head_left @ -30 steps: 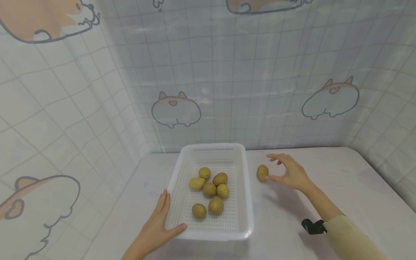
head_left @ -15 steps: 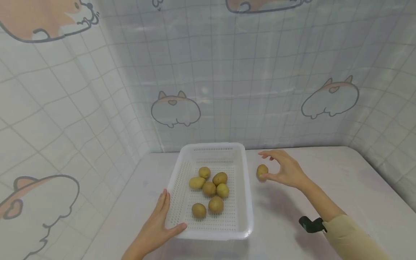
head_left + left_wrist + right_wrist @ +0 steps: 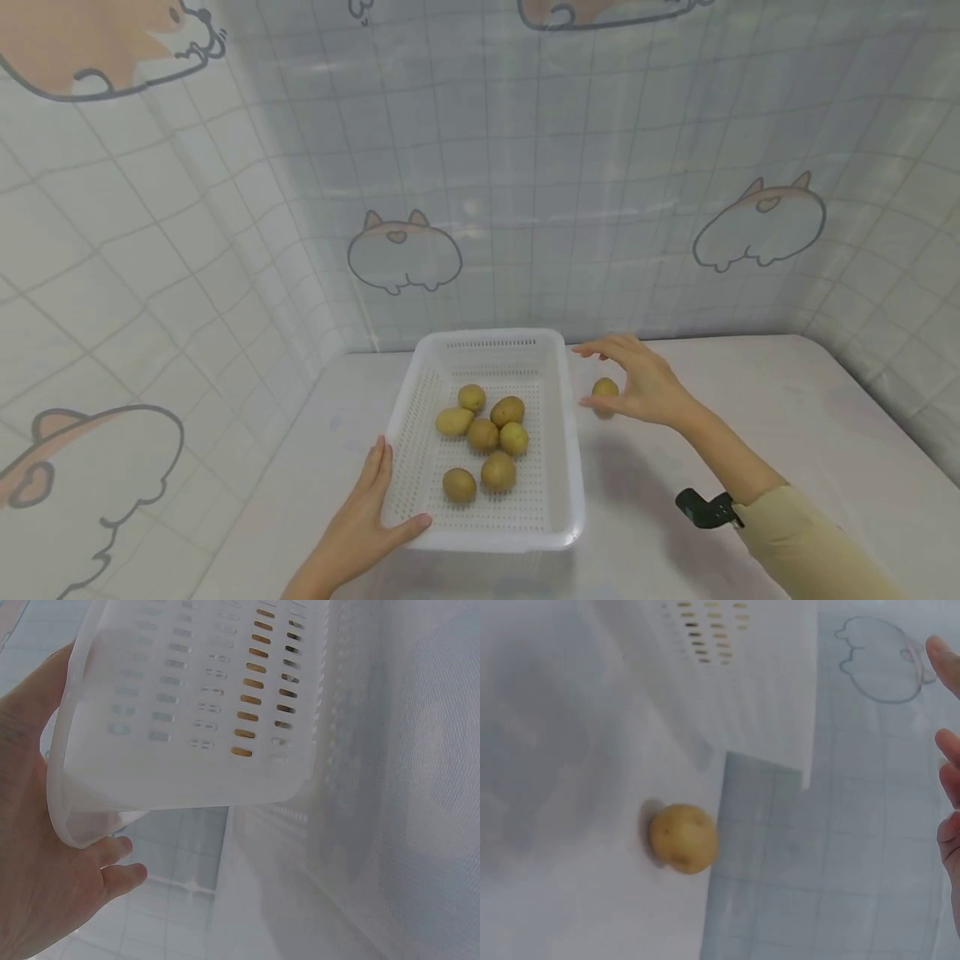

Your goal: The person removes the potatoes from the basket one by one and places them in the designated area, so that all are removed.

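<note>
A white plastic basket [image 3: 495, 542] with perforated sides stands on the table, with several brownish-yellow potatoes [image 3: 483, 435] lying inside. My left hand [image 3: 352, 525] rests on its near-left corner, fingers extended along the left rim and thumb across the front rim. To the basket's right, my right hand [image 3: 647, 382] hovers with thumb and fingers spread apart, nothing between them. Behind the thumb, a single potato [image 3: 604, 387] sits on the table, partly covered in the head view. The right wrist view shows this potato [image 3: 683, 838] whole and apart from the fingertips [image 3: 946, 664].
White table surface [image 3: 780, 433] extends right of the basket. Pale gridded sheets with cartoon animal drawings form the back wall [image 3: 585, 208] and side walls. A dark strap-mounted device [image 3: 705, 508] sticks out from my right wrist.
My right hand has shifted left toward the basket, its thumb passing in front of the lone potato. The left hand, basket and potatoes stay in place.
</note>
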`<state>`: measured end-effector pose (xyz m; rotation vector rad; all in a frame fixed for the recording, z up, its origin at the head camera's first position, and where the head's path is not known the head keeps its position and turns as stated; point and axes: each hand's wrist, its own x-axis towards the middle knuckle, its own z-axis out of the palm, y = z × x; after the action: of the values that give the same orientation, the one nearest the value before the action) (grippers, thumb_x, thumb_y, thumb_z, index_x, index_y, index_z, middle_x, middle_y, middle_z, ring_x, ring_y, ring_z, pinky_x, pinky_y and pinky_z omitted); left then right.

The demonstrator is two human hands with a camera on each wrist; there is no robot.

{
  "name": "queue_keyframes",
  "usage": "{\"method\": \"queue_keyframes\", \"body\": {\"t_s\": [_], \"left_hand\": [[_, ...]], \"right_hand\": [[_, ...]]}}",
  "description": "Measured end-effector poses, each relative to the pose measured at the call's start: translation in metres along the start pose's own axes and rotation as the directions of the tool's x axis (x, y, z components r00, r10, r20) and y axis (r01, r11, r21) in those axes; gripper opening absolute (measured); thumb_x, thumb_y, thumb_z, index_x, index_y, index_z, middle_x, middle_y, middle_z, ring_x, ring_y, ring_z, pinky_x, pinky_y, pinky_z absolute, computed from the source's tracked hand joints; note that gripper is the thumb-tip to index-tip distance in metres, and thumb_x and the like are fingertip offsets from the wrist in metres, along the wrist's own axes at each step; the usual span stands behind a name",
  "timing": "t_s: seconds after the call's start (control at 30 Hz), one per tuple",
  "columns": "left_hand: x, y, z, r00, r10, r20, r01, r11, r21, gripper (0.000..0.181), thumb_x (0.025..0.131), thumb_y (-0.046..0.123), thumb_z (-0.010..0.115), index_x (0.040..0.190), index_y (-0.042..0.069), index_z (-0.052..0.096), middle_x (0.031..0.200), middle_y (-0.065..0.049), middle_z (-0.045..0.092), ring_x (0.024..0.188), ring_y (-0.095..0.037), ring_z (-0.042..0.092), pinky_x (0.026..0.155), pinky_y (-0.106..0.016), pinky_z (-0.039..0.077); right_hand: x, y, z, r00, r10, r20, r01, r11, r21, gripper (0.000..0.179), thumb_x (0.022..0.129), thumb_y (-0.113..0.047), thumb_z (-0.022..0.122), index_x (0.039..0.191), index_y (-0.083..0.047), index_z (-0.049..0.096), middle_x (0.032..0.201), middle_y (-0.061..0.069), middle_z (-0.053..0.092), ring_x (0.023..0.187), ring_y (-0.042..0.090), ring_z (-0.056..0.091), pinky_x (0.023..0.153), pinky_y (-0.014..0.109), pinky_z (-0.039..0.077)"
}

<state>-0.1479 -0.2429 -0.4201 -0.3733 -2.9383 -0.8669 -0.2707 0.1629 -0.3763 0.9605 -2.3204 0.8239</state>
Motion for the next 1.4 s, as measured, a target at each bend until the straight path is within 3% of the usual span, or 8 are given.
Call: {"method": "queue_keyframes", "body": {"t_s": [0.33,0.6,0.87,1.4], "left_hand": [[0.000,0.000,-0.001,1.000,0.002,-0.001,-0.002,1.000,-0.005,0.111,0.079,0.050,0.074,0.149,-0.011,0.011,0.157,-0.026,0.002,0.141,-0.047,0.011,0.107,-0.060,0.023],[-0.001,-0.001,0.000,1.000,0.007,-0.004,-0.007,1.000,0.000,0.112,0.079,0.050,0.074,0.149,-0.011,0.012,0.157,-0.027,0.003,0.141,-0.047,0.012,0.107,-0.060,0.023],[-0.002,-0.001,0.000,1.000,0.016,-0.012,-0.016,1.000,-0.001,0.112,0.079,0.049,0.075,0.148,-0.011,0.011,0.157,-0.028,0.003,0.140,-0.047,0.013,0.107,-0.060,0.023],[-0.002,-0.005,0.003,1.000,0.006,-0.022,-0.006,1.000,-0.011,0.112,0.079,0.051,0.074,0.148,-0.011,0.013,0.157,-0.026,0.003,0.141,-0.046,0.012,0.108,-0.059,0.022]], "right_hand": [[0.019,-0.025,0.000,0.999,-0.033,0.030,0.032,0.999,0.016,0.063,0.069,-0.037,0.087,0.125,-0.022,0.062,0.115,-0.007,0.062,0.100,0.015,0.055,0.076,0.038,0.049],[0.035,-0.044,0.005,0.994,-0.101,0.044,0.099,0.994,0.054,0.062,0.068,-0.035,0.088,0.122,-0.021,0.063,0.119,-0.005,0.061,0.099,0.014,0.054,0.080,0.038,0.049],[0.051,-0.061,0.013,0.977,-0.205,0.068,0.199,0.977,0.079,0.053,0.069,-0.037,0.087,0.115,-0.020,0.065,0.117,-0.008,0.061,0.117,0.018,0.051,0.096,0.043,0.044],[0.075,-0.086,0.032,0.947,-0.298,0.121,0.281,0.950,0.138,0.052,0.071,-0.042,0.084,0.115,-0.020,0.065,0.115,-0.009,0.062,0.114,0.013,0.051,0.096,0.036,0.045]]}}
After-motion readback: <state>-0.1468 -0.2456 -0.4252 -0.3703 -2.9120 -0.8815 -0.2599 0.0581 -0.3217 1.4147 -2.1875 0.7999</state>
